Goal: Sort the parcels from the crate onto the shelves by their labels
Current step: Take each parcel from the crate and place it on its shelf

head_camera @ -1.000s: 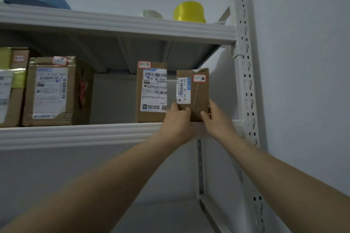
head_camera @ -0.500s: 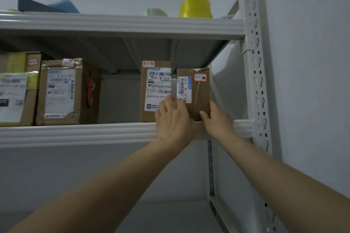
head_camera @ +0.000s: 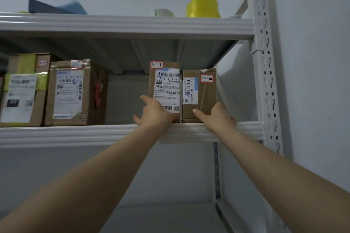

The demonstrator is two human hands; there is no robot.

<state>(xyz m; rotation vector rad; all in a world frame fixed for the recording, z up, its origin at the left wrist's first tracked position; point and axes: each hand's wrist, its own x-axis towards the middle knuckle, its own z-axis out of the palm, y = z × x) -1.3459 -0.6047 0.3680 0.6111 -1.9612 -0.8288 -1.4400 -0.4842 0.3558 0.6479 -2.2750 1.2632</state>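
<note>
**On the white metal shelf, the small brown cardboard parcel stands upright**

We see this parcel, tagged 3-1-10, at the shelf's right end, just beside the taller brown cardboard parcel tagged 3-1-9. The right hand grasps its lower right corner, thumb on the front face. The left hand is released, fingers spread, touching the taller parcel's lower left edge. Further left stands a taped brown box. A yellow roll sits on the shelf above.
</note>
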